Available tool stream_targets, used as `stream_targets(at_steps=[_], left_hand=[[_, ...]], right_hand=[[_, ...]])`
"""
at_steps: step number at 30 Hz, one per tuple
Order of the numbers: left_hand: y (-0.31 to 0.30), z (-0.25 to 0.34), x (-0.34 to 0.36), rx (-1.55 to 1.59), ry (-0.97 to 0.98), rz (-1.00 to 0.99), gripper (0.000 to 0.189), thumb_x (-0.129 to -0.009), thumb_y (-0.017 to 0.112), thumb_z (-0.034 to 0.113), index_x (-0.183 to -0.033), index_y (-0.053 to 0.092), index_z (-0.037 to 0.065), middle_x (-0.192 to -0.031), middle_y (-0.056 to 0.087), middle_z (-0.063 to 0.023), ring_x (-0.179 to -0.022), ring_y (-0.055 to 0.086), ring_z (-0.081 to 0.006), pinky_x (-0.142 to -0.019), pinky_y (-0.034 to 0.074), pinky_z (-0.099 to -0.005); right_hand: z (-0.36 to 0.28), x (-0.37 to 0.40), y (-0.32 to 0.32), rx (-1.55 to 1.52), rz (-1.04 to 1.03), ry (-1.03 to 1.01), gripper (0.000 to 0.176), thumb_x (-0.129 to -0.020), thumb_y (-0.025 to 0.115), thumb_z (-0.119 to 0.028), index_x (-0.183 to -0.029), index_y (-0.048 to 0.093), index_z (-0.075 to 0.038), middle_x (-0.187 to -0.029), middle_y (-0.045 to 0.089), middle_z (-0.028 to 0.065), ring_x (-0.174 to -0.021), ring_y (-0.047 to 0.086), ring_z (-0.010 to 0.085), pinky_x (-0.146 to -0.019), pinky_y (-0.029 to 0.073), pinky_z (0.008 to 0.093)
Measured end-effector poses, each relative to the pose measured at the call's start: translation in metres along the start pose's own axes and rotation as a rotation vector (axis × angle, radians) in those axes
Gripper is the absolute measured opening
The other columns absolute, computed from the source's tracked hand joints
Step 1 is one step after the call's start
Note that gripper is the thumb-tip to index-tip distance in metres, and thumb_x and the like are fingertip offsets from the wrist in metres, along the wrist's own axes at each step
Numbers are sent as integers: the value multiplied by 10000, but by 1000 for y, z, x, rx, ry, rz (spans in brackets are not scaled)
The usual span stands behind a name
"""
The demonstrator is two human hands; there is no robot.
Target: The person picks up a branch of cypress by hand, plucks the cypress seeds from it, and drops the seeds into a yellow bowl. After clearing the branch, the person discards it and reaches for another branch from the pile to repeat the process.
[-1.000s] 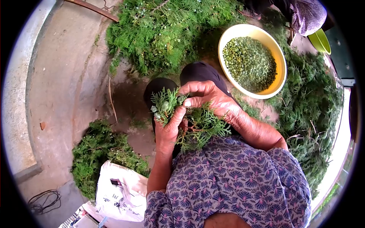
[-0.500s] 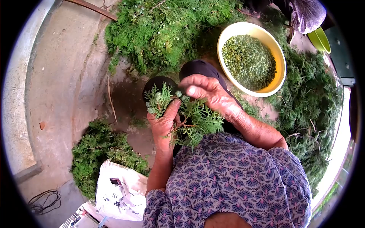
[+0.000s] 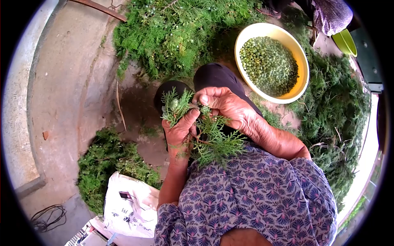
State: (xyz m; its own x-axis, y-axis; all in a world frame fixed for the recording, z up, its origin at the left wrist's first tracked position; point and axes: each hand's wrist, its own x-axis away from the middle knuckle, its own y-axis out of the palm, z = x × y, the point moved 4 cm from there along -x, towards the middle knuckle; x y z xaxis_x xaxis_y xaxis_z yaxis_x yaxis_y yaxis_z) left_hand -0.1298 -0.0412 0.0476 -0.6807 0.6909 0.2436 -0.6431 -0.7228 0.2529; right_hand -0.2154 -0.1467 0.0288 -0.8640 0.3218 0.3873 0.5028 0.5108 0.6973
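My left hand is closed around a green conifer sprig, its thumb pressed on the stem. Feathery leaves spread out on both sides of the fist. A pale green cone sits among the leaves above the left fingers. My right hand is pinched at the sprig, beside the left thumb tip. Small green cones show under the right fingertips, which partly hide them. Both hands are over my dark-trousered knees.
A cream basin holding many green cones stands ahead to the right. Cut branches are heaped in front, at right and at lower left. A white sack lies near my left side. Another person's patterned clothing shows top right.
My right hand has come down and left from above the sprig, and its fingers have closed on the cones by the left thumb. The sprig has tilted slightly.
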Motion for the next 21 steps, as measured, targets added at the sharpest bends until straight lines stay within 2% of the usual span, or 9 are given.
stream_targets(at_steps=[2, 4, 5, 10, 12, 14, 16, 17, 21], left_hand=[[3, -6, -1, 141, -10, -6, 156, -745, 704, 68, -878, 625, 61, -707, 586, 21, -471, 442, -33, -416, 310, -177], [-6, -21, -6, 203, -207, 89, 141, -747, 698, 60, -867, 623, 56, -734, 593, 20, -504, 454, -31, -423, 308, -176], [-9, -18, -2, 192, -183, 57, 141, -761, 680, 53, -887, 616, 47, -781, 602, 3, -569, 508, -49, -467, 378, -188], [-4, -20, 1, 380, -243, 75, 164, -787, 644, 41, -940, 594, 12, -840, 605, -32, -732, 579, -108, -660, 475, -222], [-6, -22, 2, 244, -267, 111, 172, -784, 647, 37, -944, 591, 5, -859, 602, -33, -772, 573, -107, -688, 470, -225], [-10, -22, 2, 77, -136, 36, 175, -770, 661, 31, -933, 598, 13, -823, 605, -30, -664, 559, -87, -580, 458, -215], [-1, -14, -1, 102, -177, -50, 188, -749, 688, 38, -920, 611, 29, -767, 608, -21, -531, 505, -65, -453, 395, -204], [4, -6, 3, 74, -162, -5, 198, -735, 702, 38, -916, 623, 31, -730, 612, -23, -446, 446, -54, -379, 324, -202], [4, -1, -3, -26, -50, -56, 189, -753, 688, 41, -928, 623, 9, -758, 625, -37, -453, 464, -70, -388, 349, -204]], right_hand=[[-4, 6, 9, -146, -72, 42, 214, -837, 606, -221, -947, 601, -37, -762, 614, 3, -606, 556, 61, -494, 438, 178], [-8, 9, 10, -197, -51, 59, 202, -860, 574, -170, -1009, 550, -37, -808, 598, 6, -600, 552, 53, -494, 450, 171], [-10, 6, 4, -276, -252, -6, 194, -858, 535, -50, -1052, 530, -42, -878, 579, 16, -695, 577, 103, -618, 488, 237], [-11, 7, 5, 440, -164, -329, 284, -779, 573, 84, -1041, 583, -24, -929, 563, 33, -811, 548, 106, -649, 469, 236], [-15, 6, 5, 455, -199, -489, 222, -795, 598, 28, -1011, 609, -24, -875, 573, 34, -798, 543, 102, -656, 452, 227], [-14, 6, 0, 490, -193, -439, 222, -798, 627, -30, -1019, 608, -17, -883, 574, 42, -810, 542, 106, -636, 448, 230], [-9, 7, -7, 127, -172, -93, 202, -813, 630, -101, -994, 603, -18, -794, 599, 35, -708, 565, 120, -599, 462, 253], [-11, 5, -12, 24, -136, -91, 195, -816, 625, -100, -992, 598, -21, -782, 606, 38, -694, 573, 122, -601, 469, 252], [-39, 8, -59, -66, 55, -227, 189, -802, 583, -17, -989, 577, -50, -841, 616, 75, -753, 588, 155, -661, 471, 262]])
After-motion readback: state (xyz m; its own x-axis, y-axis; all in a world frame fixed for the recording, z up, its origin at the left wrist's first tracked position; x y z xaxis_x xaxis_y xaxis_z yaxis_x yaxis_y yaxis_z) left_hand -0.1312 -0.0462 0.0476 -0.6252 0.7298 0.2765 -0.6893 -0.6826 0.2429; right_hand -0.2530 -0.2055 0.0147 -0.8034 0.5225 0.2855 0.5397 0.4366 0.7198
